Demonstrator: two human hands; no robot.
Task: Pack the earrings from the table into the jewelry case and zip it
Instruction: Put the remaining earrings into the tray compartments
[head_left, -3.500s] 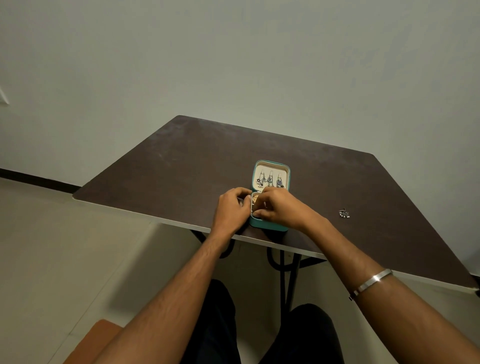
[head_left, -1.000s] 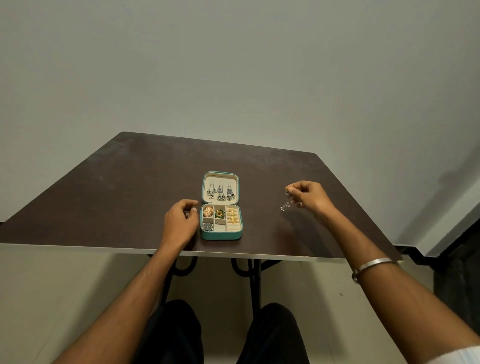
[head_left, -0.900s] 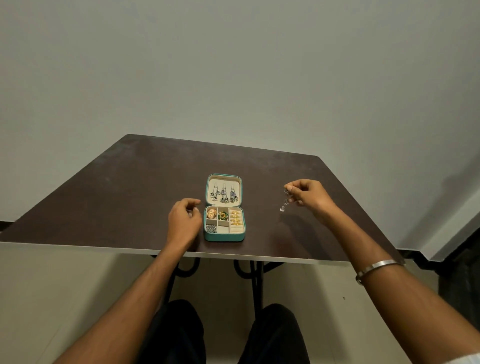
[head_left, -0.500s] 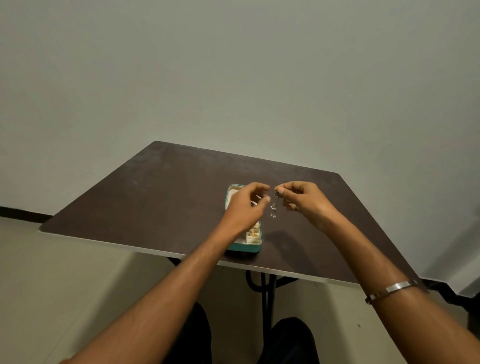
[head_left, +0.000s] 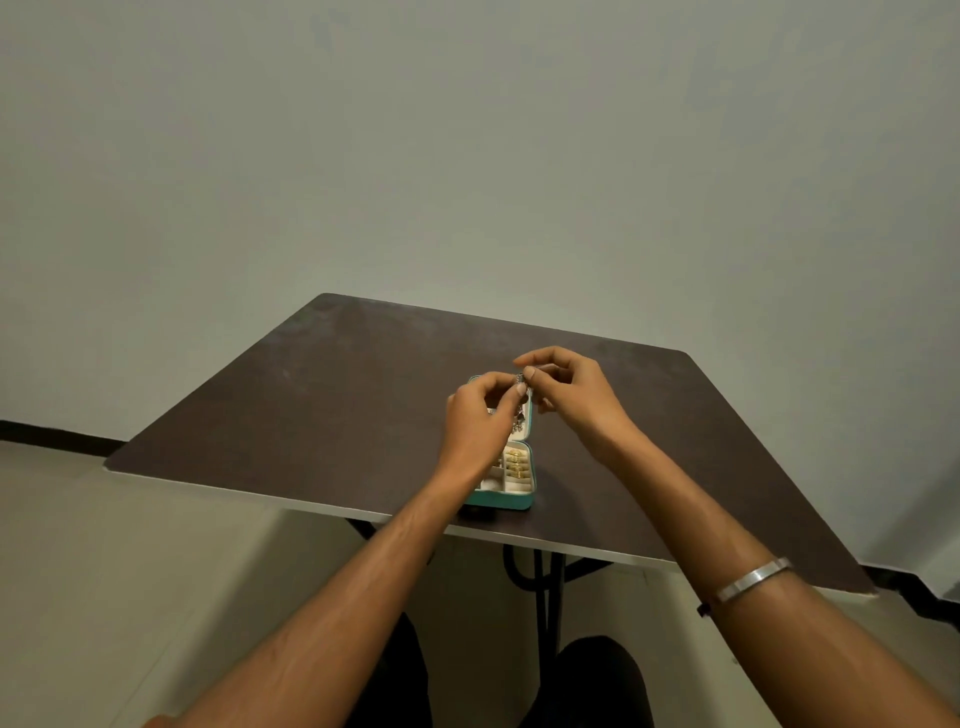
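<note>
The jewelry case lies open near the near edge of the table, its lid folded back toward the far side, and most of the packing looks done. Gold pieces already fill the right-hand slots of the tray, and a dark dangling earring hangs on the pale inside of the lid, partly hidden by the left wrist.

Both hands are raised above the lid and meet at the fingertips. The right hand pinches a small silvery earring between thumb and forefinger, its other fingers loosely curled. The left hand has its thumb and forefinger closed on the same earring from the left side (it is too small to tell exactly which part each hand has).

I judge this to be one of the last earrings, if not the last, since no loose jewelry shows on the bare tabletop. What remains is to hang or drop this piece in the case, fold the lid down and run the zip round.

Nothing stands between the hands and the case. The left forearm covers the left half of the tray, so those slots cannot be checked. A metal bangle sits on the right wrist, well clear of the work, and a plain wall stands behind the table
</note>
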